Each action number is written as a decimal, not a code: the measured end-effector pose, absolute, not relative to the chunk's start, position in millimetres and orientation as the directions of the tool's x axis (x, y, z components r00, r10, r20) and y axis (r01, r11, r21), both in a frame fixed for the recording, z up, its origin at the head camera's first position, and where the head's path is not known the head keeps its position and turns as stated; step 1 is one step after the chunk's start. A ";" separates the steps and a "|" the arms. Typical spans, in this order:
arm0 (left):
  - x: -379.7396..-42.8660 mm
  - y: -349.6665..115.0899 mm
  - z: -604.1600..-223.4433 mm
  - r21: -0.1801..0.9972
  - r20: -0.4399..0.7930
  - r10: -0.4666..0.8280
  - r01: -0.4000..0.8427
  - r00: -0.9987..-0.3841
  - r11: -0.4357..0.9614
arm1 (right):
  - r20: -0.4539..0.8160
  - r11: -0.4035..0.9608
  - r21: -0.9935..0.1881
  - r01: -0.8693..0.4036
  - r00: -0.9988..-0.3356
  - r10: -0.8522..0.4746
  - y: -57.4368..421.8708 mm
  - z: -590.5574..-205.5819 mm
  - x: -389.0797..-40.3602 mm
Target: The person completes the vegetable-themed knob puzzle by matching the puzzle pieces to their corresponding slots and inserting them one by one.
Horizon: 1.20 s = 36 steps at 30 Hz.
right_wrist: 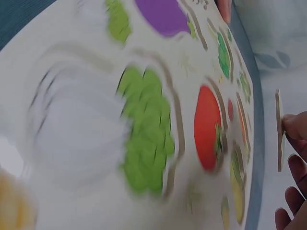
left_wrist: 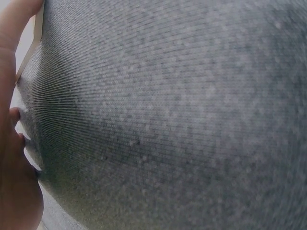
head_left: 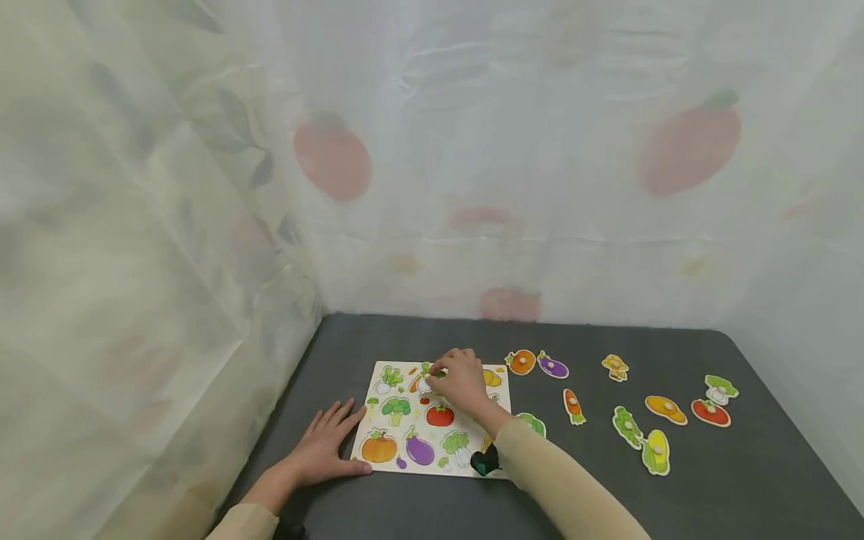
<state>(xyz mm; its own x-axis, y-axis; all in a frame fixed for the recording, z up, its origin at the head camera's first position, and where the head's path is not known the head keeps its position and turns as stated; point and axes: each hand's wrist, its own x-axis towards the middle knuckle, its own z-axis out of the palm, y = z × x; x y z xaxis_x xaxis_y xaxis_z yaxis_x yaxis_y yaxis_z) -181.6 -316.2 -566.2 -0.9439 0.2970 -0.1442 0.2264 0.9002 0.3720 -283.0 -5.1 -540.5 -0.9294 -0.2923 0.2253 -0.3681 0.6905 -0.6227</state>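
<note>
A white board printed with vegetable pictures lies on the dark table. My left hand rests at its left edge, fingers spread on the table, with fingertips and thumb by the board's side. Over the board's upper middle, my right hand pinches a small flat puzzle piece between thumb and finger. The right wrist view has it almost edge-on, raised above the board; its front is hidden there. White and green show at the fingertips in the head view. Beside it on the board is a carrot picture.
Right of the board lie loose knobbed pieces: a pumpkin, an eggplant, a carrot, a mushroom, a corn and a tomato among them. A patterned curtain hangs behind the table.
</note>
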 end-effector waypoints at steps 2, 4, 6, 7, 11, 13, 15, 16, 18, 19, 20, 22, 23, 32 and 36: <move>-181.5 -315.5 -565.5 0.370 -0.146 0.295 0.224 -0.944 0.902 | 0.203 0.696 -0.629 -0.345 -0.938 -0.282 -15.9 -542.3 -283.7; -181.4 -315.1 -565.3 0.370 -0.147 0.291 0.220 -0.945 0.902 | 0.190 0.697 -0.640 -0.325 -0.945 -0.267 -24.5 -543.9 -284.0; -181.4 -315.0 -565.9 0.370 -0.150 0.288 0.216 -0.946 0.903 | 0.192 0.694 -0.647 -0.316 -0.948 -0.253 -31.3 -546.9 -284.6; -181.7 -314.9 -566.4 0.372 -0.150 0.286 0.214 -0.946 0.903 | 0.197 0.694 -0.647 -0.314 -0.949 -0.247 -34.0 -548.9 -285.5; -182.0 -315.9 -569.0 0.375 -0.151 0.286 0.213 -0.946 0.902 | 0.226 0.704 -0.634 -0.320 -0.947 -0.228 -44.2 -557.8 -289.0; -182.0 -316.9 -570.2 0.377 -0.148 0.290 0.218 -0.945 0.900 | 0.236 0.707 -0.630 -0.321 -0.947 -0.219 -49.7 -561.4 -290.5; -182.3 -317.6 -571.3 0.380 -0.143 0.294 0.222 -0.945 0.898 | 0.235 0.717 -0.622 -0.314 -0.949 -0.212 -55.6 -564.4 -291.8; -182.6 -317.9 -571.7 0.382 -0.140 0.295 0.223 -0.945 0.897 | 0.232 0.725 -0.615 -0.310 -0.950 -0.209 -58.6 -565.7 -292.6; -183.1 -318.1 -572.5 0.386 -0.136 0.297 0.226 -0.945 0.894 | 0.230 0.735 -0.606 -0.304 -0.952 -0.203 -64.4 -567.7 -293.3; -183.4 -318.1 -572.8 0.387 -0.135 0.298 0.227 -0.945 0.894 | 0.231 0.741 -0.600 -0.301 -0.952 -0.200 -67.3 -568.9 -293.8; -183.7 -317.9 -573.3 0.387 -0.134 0.299 0.228 -0.945 0.894 | 0.225 0.746 -0.597 -0.295 -0.954 -0.197 -70.0 -570.1 -294.2; -183.6 -317.7 -573.5 0.382 -0.132 0.302 0.232 -0.944 0.894 | 0.218 0.752 -0.594 -0.286 -0.957 -0.192 -75.5 -572.1 -294.9; -183.4 -317.6 -573.6 0.381 -0.133 0.302 0.233 -0.944 0.895 | 0.217 0.752 -0.594 -0.284 -0.957 -0.190 -78.0 -572.5 -295.1; -180.8 -317.0 -572.5 0.387 -0.136 0.293 0.221 -0.946 0.895 | 0.208 0.755 -0.601 -0.262 -0.963 -0.169 -95.6 -576.5 -295.2; -181.3 -316.2 -570.5 0.392 -0.133 0.294 0.222 -0.946 0.893 | 0.217 0.765 -0.590 -0.259 -0.963 -0.159 -99.1 -575.9 -296.0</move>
<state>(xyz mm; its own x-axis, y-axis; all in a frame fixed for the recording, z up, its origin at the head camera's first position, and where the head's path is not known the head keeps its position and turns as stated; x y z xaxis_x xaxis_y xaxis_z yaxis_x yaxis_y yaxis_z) -181.3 -316.2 -570.5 -0.9464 0.2941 -0.1332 0.2224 0.8929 0.3916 -296.0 -99.1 -575.9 -0.9632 -0.1588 0.2168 -0.2589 0.7646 -0.5903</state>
